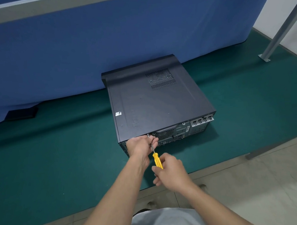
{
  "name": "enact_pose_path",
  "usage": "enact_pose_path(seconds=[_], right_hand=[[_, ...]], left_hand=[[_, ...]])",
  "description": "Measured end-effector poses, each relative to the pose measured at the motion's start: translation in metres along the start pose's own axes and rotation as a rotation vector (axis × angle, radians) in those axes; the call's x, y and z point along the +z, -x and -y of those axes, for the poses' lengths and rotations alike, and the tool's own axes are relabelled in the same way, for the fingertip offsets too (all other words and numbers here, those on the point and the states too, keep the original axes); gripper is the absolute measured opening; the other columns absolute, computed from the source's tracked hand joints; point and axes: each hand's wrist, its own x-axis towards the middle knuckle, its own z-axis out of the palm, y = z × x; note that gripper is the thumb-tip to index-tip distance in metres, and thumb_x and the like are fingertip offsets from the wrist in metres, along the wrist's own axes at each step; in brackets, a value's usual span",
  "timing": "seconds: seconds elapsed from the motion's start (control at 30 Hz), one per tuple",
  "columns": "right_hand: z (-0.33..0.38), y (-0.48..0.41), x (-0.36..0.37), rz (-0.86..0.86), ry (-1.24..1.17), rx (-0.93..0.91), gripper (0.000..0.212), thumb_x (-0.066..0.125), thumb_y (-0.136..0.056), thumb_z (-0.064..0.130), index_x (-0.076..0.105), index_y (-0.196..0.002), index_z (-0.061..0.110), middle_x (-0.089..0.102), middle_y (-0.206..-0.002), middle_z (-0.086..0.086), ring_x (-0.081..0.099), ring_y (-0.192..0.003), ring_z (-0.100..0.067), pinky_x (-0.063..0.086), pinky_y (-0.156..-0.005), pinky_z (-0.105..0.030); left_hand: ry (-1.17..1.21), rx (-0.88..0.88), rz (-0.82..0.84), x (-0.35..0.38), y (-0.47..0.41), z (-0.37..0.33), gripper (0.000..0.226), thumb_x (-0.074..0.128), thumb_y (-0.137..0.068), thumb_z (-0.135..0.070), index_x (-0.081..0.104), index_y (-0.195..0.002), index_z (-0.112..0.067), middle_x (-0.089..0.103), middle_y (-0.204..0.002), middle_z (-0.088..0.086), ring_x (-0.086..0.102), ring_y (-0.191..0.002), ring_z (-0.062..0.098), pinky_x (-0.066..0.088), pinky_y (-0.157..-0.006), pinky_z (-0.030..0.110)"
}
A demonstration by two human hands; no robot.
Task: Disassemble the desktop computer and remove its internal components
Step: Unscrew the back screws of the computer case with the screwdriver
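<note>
At the centre of the frame the desktop computer (pixel 154 101) lies flat on the green mat (pixel 58 155), its rear panel toward the viewer. It looks heavy and rigid, and its smooth sheet-metal lid is probably best gripped at the rear lip. Just below, the right hand (pixel 170 172) wraps the yellow handle of the screwdriver (pixel 157 160). The left hand (pixel 139 146) pinches its shaft near a screw (pixel 148 134) on the rear edge.

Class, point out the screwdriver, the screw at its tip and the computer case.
screwdriver (pixel 156 160), head view, on its yellow handle.
screw (pixel 148 134), head view, on its silver head.
computer case (pixel 152 103), head view, on the flat top panel.
</note>
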Motion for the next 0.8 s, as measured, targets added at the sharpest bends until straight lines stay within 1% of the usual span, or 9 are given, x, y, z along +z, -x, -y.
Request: enact_pose_path(seconds=[0.1,0.17,0.23,0.4,0.43,0.53,0.6,0.67,0.8], right_hand=[[0.002,0.001,-0.019,0.339,-0.864,0.27,0.013,0.051,-0.097,0.007,0.057,-0.099,-0.005,0.063,-0.083,-0.022,0.066,-0.067,-0.029,0.055,-0.057,-0.031],[0.001,0.003,-0.026,0.42,-1.078,0.323,0.017,0.048,-0.096,0.002,0.059,-0.101,-0.011,0.063,-0.086,-0.028,0.065,-0.07,-0.031,0.056,-0.058,-0.032],[0.0,0.002,-0.023,0.355,-0.945,0.256,0.016,0.048,-0.096,0.0,0.058,-0.101,-0.011,0.064,-0.082,-0.024,0.065,-0.065,-0.025,0.055,-0.057,-0.028],[0.001,0.004,-0.001,-0.058,0.069,-0.028,0.004,0.059,-0.093,0.018,0.059,-0.091,0.014,0.068,-0.077,-0.007,0.066,-0.052,-0.008,0.052,-0.056,-0.017],[0.0,0.003,-0.002,-0.029,-0.009,-0.007,0.005,0.059,-0.093,0.017,0.059,-0.094,0.012,0.068,-0.077,-0.007,0.067,-0.054,-0.01,0.054,-0.058,-0.018],[0.003,0.003,-0.017,0.306,-0.818,0.262,0.013,0.054,-0.096,0.006,0.059,-0.1,-0.005,0.065,-0.083,-0.021,0.068,-0.068,-0.028,0.058,-0.063,-0.033],[0.003,0.005,-0.025,0.416,-1.031,0.32,0.015,0.05,-0.095,0.0,0.059,-0.1,-0.011,0.065,-0.085,-0.028,0.067,-0.07,-0.031,0.057,-0.059,-0.031],[0.003,0.005,-0.023,0.324,-0.876,0.266,0.013,0.051,-0.094,-0.002,0.059,-0.1,-0.01,0.067,-0.081,-0.023,0.067,-0.064,-0.024,0.054,-0.056,-0.025],[0.004,0.009,-0.006,-0.025,0.03,0.012,0.003,0.063,-0.091,0.013,0.061,-0.093,0.012,0.068,-0.072,-0.003,0.066,-0.053,-0.008,0.052,-0.055,-0.018]], left_hand=[[0.031,-0.018,0.015,0.0,0.001,-0.003,0.009,0.057,-0.088,0.014,0.057,-0.085,0.007,0.068,-0.077,0.022,0.072,-0.065,0.025,0.057,-0.053,0.024],[0.046,-0.023,0.019,0.0,0.001,-0.004,0.009,0.057,-0.088,0.015,0.056,-0.085,0.007,0.067,-0.076,0.022,0.072,-0.064,0.026,0.056,-0.052,0.024],[0.045,-0.021,0.032,-0.001,0.001,-0.003,0.009,0.057,-0.088,0.015,0.057,-0.083,0.007,0.068,-0.077,0.023,0.072,-0.064,0.026,0.057,-0.053,0.025],[0.01,-0.012,0.017,-0.001,0.001,-0.002,0.009,0.059,-0.089,0.012,0.059,-0.081,0.006,0.069,-0.077,0.022,0.073,-0.066,0.025,0.059,-0.056,0.026],[0.014,-0.015,0.016,-0.001,0.001,-0.002,0.009,0.058,-0.089,0.012,0.059,-0.082,0.007,0.069,-0.077,0.022,0.073,-0.065,0.025,0.058,-0.055,0.026],[0.045,-0.021,0.025,0.0,0.001,-0.004,0.008,0.056,-0.089,0.013,0.057,-0.085,0.007,0.067,-0.079,0.023,0.071,-0.067,0.026,0.058,-0.054,0.026],[0.064,-0.022,0.031,0.0,0.0,-0.003,0.009,0.056,-0.089,0.014,0.056,-0.083,0.007,0.066,-0.079,0.024,0.071,-0.067,0.027,0.059,-0.055,0.026],[0.07,-0.019,0.05,0.0,0.0,-0.002,0.008,0.056,-0.09,0.013,0.057,-0.084,0.007,0.067,-0.08,0.024,0.071,-0.067,0.026,0.059,-0.055,0.026],[0.035,-0.011,0.073,-0.005,-0.001,0.002,0.008,0.06,-0.087,0.013,0.061,-0.093,0.01,0.07,-0.088,0.025,0.074,-0.073,0.026,0.059,-0.062,0.027]])
